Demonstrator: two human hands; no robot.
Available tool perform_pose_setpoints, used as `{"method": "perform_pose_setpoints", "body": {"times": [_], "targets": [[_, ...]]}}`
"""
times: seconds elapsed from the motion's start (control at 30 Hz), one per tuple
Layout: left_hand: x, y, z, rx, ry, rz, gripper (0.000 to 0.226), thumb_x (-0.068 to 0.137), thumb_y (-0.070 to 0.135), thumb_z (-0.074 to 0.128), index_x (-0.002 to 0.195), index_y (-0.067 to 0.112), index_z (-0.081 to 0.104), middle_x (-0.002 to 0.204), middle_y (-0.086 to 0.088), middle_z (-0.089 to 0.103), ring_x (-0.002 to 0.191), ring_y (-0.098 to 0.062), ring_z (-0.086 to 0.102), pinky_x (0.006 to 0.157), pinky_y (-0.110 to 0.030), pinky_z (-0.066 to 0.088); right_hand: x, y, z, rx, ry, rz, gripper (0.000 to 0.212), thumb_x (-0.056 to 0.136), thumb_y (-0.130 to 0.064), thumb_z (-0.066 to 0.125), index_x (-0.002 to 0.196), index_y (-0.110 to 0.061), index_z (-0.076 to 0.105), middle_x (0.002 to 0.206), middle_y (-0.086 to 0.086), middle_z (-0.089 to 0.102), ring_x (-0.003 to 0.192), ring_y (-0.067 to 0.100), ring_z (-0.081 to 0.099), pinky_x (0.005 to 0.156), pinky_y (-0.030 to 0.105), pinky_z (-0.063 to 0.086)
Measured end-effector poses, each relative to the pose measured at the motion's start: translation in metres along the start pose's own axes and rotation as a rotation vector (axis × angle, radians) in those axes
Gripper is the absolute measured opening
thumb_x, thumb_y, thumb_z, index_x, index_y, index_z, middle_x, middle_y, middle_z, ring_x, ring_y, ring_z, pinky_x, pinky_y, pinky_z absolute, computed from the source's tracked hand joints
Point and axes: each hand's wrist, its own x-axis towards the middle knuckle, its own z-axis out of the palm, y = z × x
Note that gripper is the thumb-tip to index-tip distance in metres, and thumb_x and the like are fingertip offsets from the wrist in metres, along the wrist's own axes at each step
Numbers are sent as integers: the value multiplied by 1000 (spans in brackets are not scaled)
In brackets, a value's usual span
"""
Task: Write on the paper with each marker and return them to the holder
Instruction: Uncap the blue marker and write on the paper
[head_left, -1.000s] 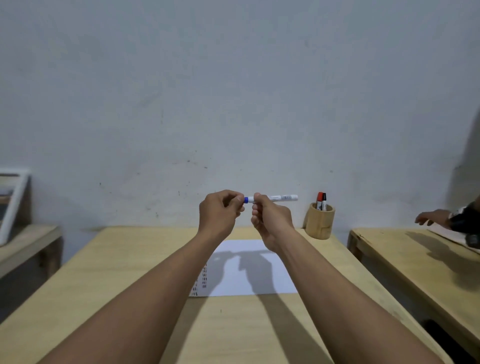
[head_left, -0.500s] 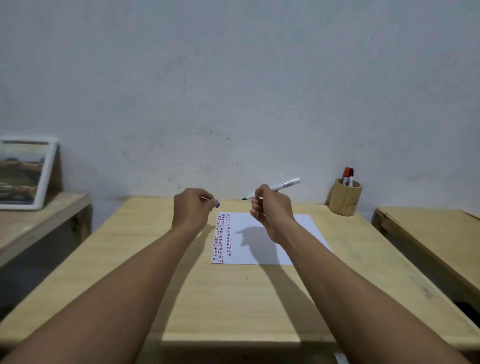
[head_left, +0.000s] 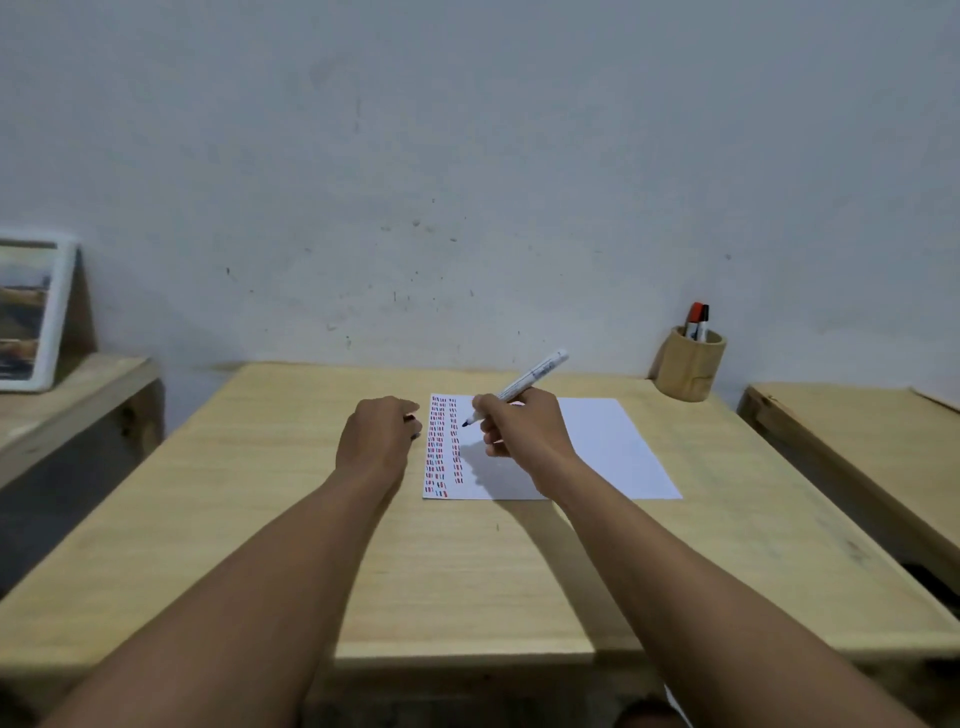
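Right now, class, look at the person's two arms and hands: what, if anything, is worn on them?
Nothing shows. Both forearms are bare right to the frame's bottom edge, with no sleeves in view. The left hand and right hand wear no gloves, and no watch, bracelet or ring is visible.

The scene is dimly and evenly lit. Soft shadows are cast beneath the forearms onto the pale wooden table. Slight softness is seen towards the edges.

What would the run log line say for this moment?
right hand: holds uncapped marker | tip: over paper | left hand: closed
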Motion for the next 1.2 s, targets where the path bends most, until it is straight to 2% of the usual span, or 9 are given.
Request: {"method": "perform_pose_setpoints", "body": {"times": [0.13,0.23,0.3,0.37,0.47,0.53,0.7,0.93,1.2], "targets": [[-10,1,-3,62,18,-14,57,93,23,64,148,19,48,124,-8,67,114,-32,61,88,-37,48,-9,13,1,-212,-18,-40,21,86,-22,63,90,-1,67,69,6,71,52,15,64,53,30,55],[-27,-3,-1,139,43,-32,52,101,26,52,150,15,41,133,-10,63,121,-32,58,90,-39,46,-20,20,5,-241,-44,-31,14,89,-18,64,90,-4,64,72,8,72,48,11,63,49,26,54],[-36,-8,2,210,-1,-45,45,103,27,42,146,14,45,136,-12,60,127,-33,53,100,-43,43,-27,25,7,-207,-44,-14,13,90,-13,64,90,0,64,72,8,70,43,6,59,42,19,48],[-41,-13,4,390,-109,-29,43,103,29,33,140,16,49,143,-14,52,137,-33,41,114,-47,30,-29,29,9,-260,-25,-40,13,90,-16,66,84,-5,63,70,3,70,43,2,60,41,15,44],[-44,-16,4,478,-230,-25,57,104,38,22,158,20,25,165,-17,19,154,-34,9,123,-53,6,-28,32,11,-422,-15,-104,15,88,-25,68,77,-16,62,70,-7,69,56,2,65,47,15,44],[-44,-16,5,488,-255,-17,60,104,41,18,161,21,15,168,-17,8,156,-34,0,123,-54,1,-28,33,11,-454,-26,-116,17,87,-24,67,73,-17,61,66,-10,67,54,2,63,45,12,41],[-46,-16,5,511,-260,-9,61,105,43,16,161,22,10,168,-17,5,156,-34,-2,124,-54,0,-28,34,11,-491,-22,-126,19,85,-23,66,68,-16,62,61,-7,68,45,1,60,48,20,46],[-47,-17,4,515,-261,-7,61,105,44,15,161,21,11,168,-17,6,156,-34,-2,124,-53,0,-27,36,12,-510,-17,-134,19,87,-25,67,72,-13,63,69,-4,71,62,12,69,53,26,51],[-46,-16,4,447,-231,-31,58,105,40,20,159,20,21,167,-14,17,155,-32,6,124,-52,4,-26,35,12,-457,-16,-113,21,87,-20,65,66,-17,60,66,-7,69,52,5,65,46,18,45]]}}
